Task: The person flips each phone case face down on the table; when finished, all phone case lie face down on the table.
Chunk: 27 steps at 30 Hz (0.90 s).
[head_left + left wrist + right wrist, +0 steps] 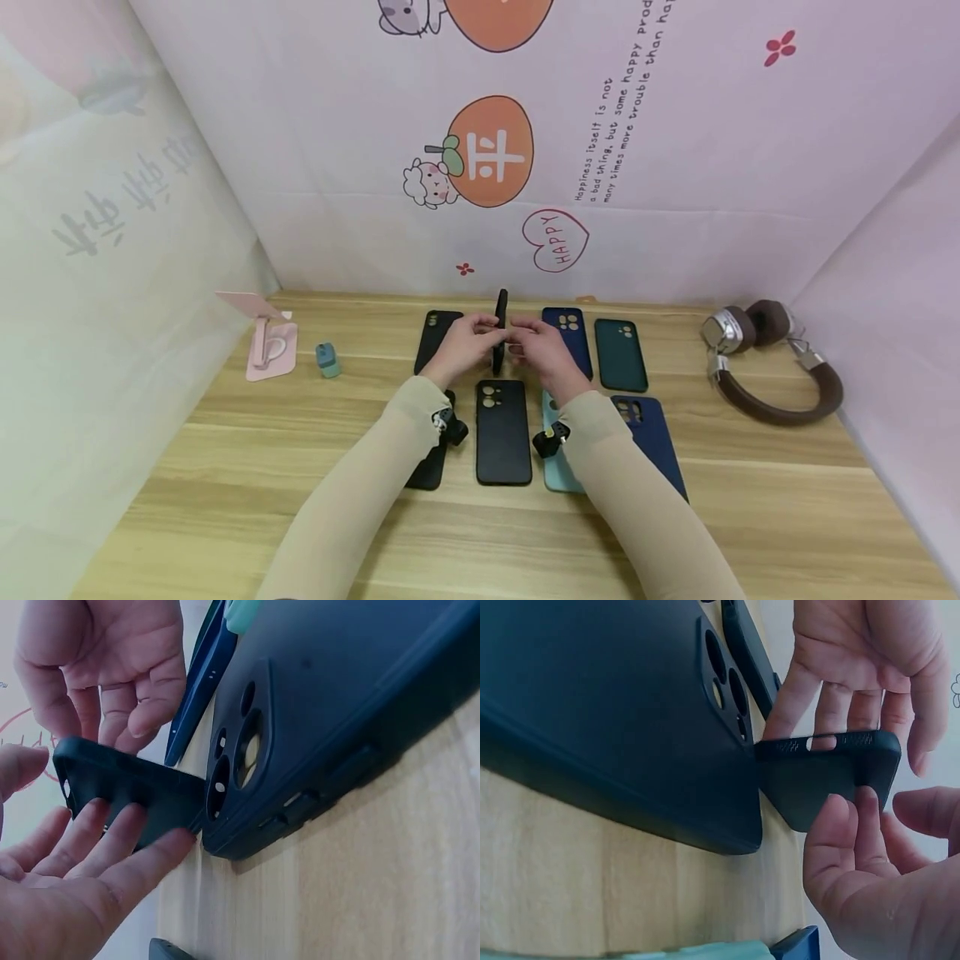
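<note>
A black phone case (pixel 498 350) stands up on edge at the back middle of the table, between both hands. On its left, my left hand (pixel 463 343) lays nearly straight fingers (pixel 112 840) along one face. From the other side, my right hand (pixel 546 354) touches the case with its fingers (pixel 866 817), loosely bent. In the right wrist view the thumbs stand apart from the case, and slots and a port opening show in its short edge. Just in front lies another black phone case (pixel 503 442), flat with camera cutouts at the far end.
More phone cases lie around: black (pixel 432 333) and dark (pixel 427 471) ones left, navy (pixel 570 342), green (pixel 621 357), mint (pixel 558 471) and blue (pixel 660 446) right. Brown headphones (pixel 828 392) sit far right. A pink stand (pixel 281 362) and a small blue-green block (pixel 327 360) are left.
</note>
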### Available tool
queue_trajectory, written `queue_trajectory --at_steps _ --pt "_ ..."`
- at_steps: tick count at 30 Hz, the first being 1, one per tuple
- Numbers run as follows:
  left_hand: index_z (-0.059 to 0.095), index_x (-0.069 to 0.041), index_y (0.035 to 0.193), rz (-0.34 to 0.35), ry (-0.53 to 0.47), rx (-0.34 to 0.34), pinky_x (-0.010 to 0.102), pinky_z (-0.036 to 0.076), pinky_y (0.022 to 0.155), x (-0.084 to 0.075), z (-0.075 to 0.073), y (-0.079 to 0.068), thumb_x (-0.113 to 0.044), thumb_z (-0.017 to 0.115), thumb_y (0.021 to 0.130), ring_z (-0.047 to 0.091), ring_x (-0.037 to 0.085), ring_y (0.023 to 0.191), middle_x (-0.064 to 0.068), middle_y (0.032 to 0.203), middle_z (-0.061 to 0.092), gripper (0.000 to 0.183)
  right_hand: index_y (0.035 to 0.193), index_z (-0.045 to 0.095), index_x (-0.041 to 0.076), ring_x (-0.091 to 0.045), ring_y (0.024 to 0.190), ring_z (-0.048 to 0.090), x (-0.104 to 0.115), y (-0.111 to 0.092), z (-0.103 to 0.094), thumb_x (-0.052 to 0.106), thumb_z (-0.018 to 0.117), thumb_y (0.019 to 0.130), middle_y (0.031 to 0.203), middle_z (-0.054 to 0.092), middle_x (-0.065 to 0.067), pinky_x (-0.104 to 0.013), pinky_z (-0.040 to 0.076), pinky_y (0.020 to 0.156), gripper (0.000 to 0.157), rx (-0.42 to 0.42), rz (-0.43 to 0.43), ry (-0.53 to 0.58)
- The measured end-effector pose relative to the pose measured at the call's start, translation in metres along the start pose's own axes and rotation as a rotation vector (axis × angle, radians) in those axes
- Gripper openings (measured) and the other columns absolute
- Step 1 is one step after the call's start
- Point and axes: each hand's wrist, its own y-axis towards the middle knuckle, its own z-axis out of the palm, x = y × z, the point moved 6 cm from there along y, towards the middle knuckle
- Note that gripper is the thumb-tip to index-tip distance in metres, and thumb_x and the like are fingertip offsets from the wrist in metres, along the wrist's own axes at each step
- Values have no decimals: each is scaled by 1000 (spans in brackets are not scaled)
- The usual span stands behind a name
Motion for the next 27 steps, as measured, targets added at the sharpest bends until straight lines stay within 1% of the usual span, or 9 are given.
queue_trajectory --at_steps 5,8,12,14,16,19,21,24,27 --pt "58 -8 131 -6 -23 -25 36 55 77 1 -4 1 -23 69 93 63 21 101 7 116 63 42 134 57 11 -35 104 55 -2 2 4 17 52 102 123 59 -12 -49 48 87 33 20 -3 -56" --pt "58 -6 130 -4 -46 -28 35 56 75 -2 -4 -1 -15 67 94 63 23 100 8 115 63 39 136 57 12 -35 113 52 -3 3 4 14 52 101 132 53 -13 -50 48 88 36 21 -6 -96" --pt "57 -4 131 -7 -100 -27 35 56 75 -7 -6 -3 -8 66 93 63 25 100 12 116 62 39 139 54 12 -33 128 46 -3 3 6 10 54 99 146 41 -16 -51 47 92 40 34 -8 -122" --pt "58 -4 130 -13 -129 -43 34 56 76 -8 -7 -3 -7 67 92 63 24 100 12 115 63 38 140 53 12 -34 130 44 -3 3 6 10 55 98 148 38 -17 -51 47 93 42 43 -4 -121" --pt "59 -3 128 -14 -181 -64 36 56 78 -10 -9 -3 -4 67 92 63 24 100 14 114 64 38 140 52 13 -33 128 45 -4 5 5 11 57 98 147 39 -17 -50 48 93 42 41 -1 -115" --pt "58 -1 129 -18 -266 -70 43 55 81 -13 -10 -3 -3 66 92 64 25 101 16 115 63 37 139 53 13 -31 119 53 -5 7 1 13 58 98 141 47 -16 -47 50 89 42 14 0 -97" --pt "57 -1 130 -21 -326 -56 48 53 84 -13 -10 -3 -2 65 93 64 27 102 17 116 63 38 138 54 13 -30 112 58 -5 8 -2 13 59 97 135 53 -15 -46 51 87 41 -7 -1 -79" --pt "54 -2 134 -32 -393 -32 52 51 88 -11 -10 -2 -1 63 94 64 28 104 18 120 61 41 136 55 12 -30 108 61 -5 9 -6 12 61 96 131 56 -15 -44 51 86 41 -32 -9 -38" --pt "54 -2 135 -34 -412 -18 52 50 90 -9 -10 -2 0 63 93 64 28 106 18 122 61 43 134 56 11 -30 109 59 -3 7 -9 10 63 95 132 55 -14 -43 51 88 40 -48 -24 -11"
